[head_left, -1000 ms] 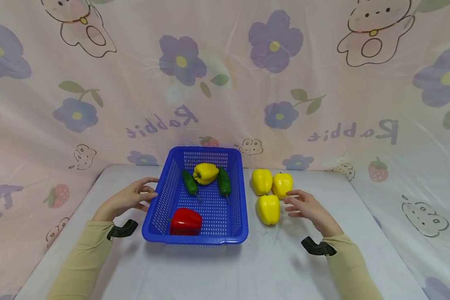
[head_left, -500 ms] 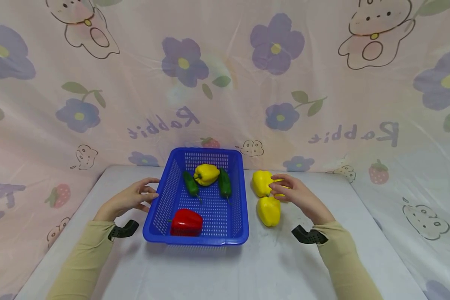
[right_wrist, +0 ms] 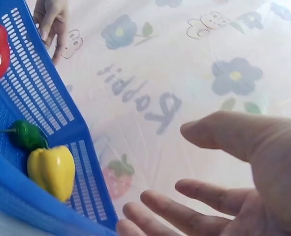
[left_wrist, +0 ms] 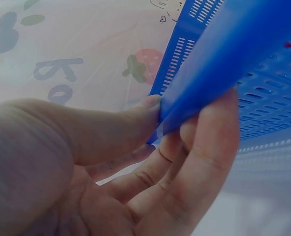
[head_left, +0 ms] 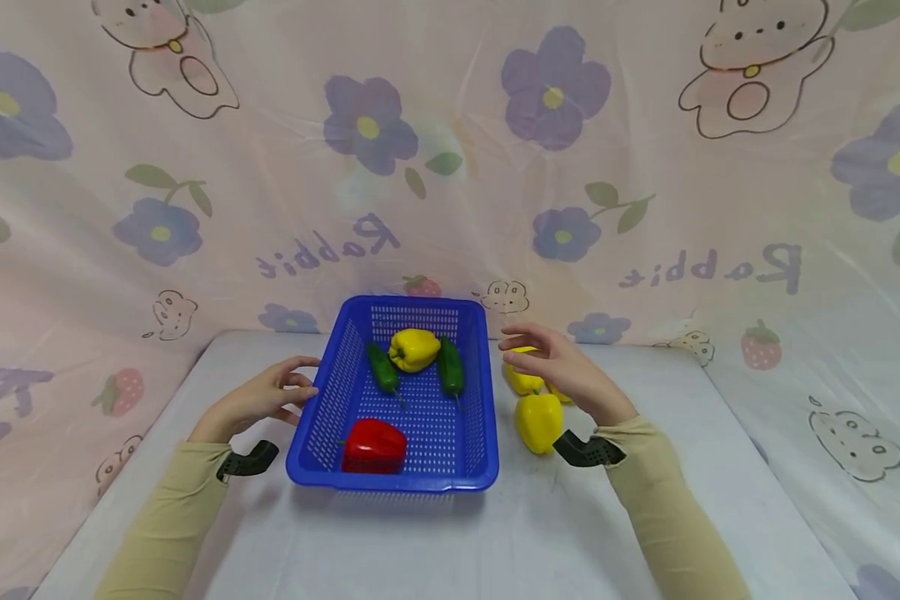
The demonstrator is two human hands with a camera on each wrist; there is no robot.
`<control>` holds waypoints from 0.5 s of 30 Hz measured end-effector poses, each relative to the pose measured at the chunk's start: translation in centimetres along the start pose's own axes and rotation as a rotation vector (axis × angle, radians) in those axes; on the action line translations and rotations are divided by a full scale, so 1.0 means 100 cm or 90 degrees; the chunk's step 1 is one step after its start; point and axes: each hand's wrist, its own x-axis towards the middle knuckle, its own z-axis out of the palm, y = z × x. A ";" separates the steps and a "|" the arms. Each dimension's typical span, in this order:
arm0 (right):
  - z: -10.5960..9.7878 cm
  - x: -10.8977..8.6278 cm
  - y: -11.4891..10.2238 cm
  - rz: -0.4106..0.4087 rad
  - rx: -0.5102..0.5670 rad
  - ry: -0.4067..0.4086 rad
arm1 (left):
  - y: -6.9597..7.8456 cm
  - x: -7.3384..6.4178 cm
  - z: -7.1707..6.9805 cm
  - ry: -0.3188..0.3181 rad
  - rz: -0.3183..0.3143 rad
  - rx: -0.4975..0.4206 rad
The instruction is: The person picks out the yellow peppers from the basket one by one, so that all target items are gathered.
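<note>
A pale surface (head_left: 450, 550) is enclosed at the far side, L and R by pinkish sheeting (head_left: 450, 196), printed w/ purple & blue flowers, strawberries, cartoon animals and the word "Rabbit" in reverse. Faint grey marks are seen on the surface R of a blue basket (head_left: 492, 417), set approx. mid-surface. Its L rim is pinched between thumb & fingers of the left hand (head_left: 258, 396). Inside, a red pepper (head_left: 375, 446) is placed at the near L; at the far end, a yellow pepper (head_left: 415, 350) is flanked by two green peppers (head_left: 383, 367). Three more yellow peppers (head_left: 538, 422) are grouped on the surface just R of the basket, incl. two part-hidden by the right hand (head_left: 558, 358), which is held above them w/ fingers loosely spread & nothing gripped. Tan sleeves (head_left: 660, 500) are worn, w/ black mounts (head_left: 588, 451) at both wrists.
</note>
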 end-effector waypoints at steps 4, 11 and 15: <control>0.013 0.010 -0.007 -0.019 -0.010 -0.008 | 0.000 -0.001 0.000 0.003 -0.003 0.000; 0.032 0.027 -0.007 -0.046 -0.026 -0.009 | 0.000 0.000 -0.001 -0.001 -0.002 -0.001; 0.042 0.036 -0.006 -0.063 -0.036 -0.013 | 0.000 0.000 -0.001 -0.007 0.003 -0.006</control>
